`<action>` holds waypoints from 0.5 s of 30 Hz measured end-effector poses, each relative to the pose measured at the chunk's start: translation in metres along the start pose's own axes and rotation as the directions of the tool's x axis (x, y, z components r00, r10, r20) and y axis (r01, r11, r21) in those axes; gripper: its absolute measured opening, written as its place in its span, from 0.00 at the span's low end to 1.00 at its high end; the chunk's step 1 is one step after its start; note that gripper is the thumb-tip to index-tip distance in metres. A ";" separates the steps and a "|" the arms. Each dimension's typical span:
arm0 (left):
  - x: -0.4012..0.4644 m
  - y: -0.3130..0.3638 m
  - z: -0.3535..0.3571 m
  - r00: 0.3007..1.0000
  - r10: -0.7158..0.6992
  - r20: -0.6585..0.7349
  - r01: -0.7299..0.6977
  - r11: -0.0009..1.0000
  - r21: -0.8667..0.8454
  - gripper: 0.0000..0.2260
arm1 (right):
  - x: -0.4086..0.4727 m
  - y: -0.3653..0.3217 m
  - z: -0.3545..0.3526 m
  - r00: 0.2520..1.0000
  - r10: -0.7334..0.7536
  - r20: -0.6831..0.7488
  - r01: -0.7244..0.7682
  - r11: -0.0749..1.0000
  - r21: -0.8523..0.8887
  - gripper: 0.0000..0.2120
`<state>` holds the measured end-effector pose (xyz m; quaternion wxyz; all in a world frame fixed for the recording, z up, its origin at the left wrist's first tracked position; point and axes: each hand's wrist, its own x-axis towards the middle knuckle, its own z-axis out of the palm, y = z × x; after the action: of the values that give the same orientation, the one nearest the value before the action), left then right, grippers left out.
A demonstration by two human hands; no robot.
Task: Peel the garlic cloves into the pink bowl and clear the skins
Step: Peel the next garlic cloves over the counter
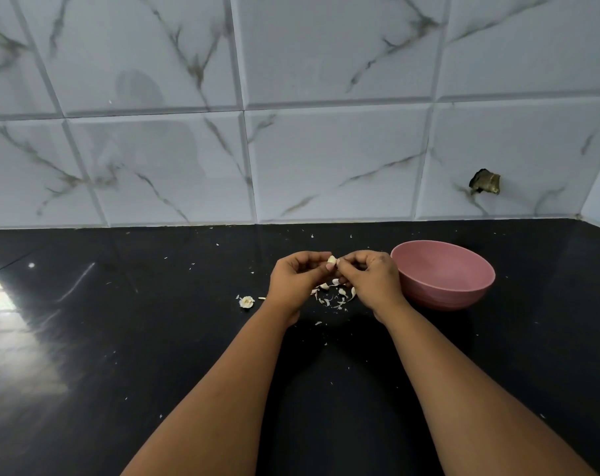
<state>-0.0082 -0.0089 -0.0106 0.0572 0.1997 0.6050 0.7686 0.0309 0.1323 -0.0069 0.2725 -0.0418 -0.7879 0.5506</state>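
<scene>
We are mid-peel: left hand [297, 280] and right hand [369, 280] both pinch one clove [331, 259], just left of the bowl [442, 274]. Next, strip the skin, drop the clove in.

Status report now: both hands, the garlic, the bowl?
Left hand and right hand pinch one garlic clove. Pink bowl looks empty. Skins below hands; nothing blocks.

A home kitchen is indicated. A glossy black stone countertop [120, 338] is met by a wall of large white marble-patterned tiles [326, 159]. A round pink plastic bowl [444, 274] and scattered papery white garlic skins [336, 298] are seen on it.
</scene>
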 end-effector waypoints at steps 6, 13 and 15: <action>0.001 -0.003 0.000 0.998 -0.061 0.024 0.062 0.997 -0.047 0.08 | 0.000 0.000 0.005 1.000 0.026 -0.007 -0.025 0.999 0.035 0.08; 0.001 -0.002 -0.002 1.000 0.025 0.001 -0.025 0.999 0.042 0.09 | -0.001 -0.002 0.006 0.999 0.047 -0.010 -0.045 0.993 0.113 0.09; 0.000 -0.002 -0.002 0.999 0.040 0.006 -0.040 0.998 0.055 0.09 | -0.002 -0.003 0.005 0.999 0.047 -0.007 -0.046 0.991 0.127 0.08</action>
<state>-0.0095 -0.0099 -0.0130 0.0377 0.2150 0.6219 0.7520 0.0304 0.1261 -0.0065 0.2656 -0.0452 -0.7488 0.6056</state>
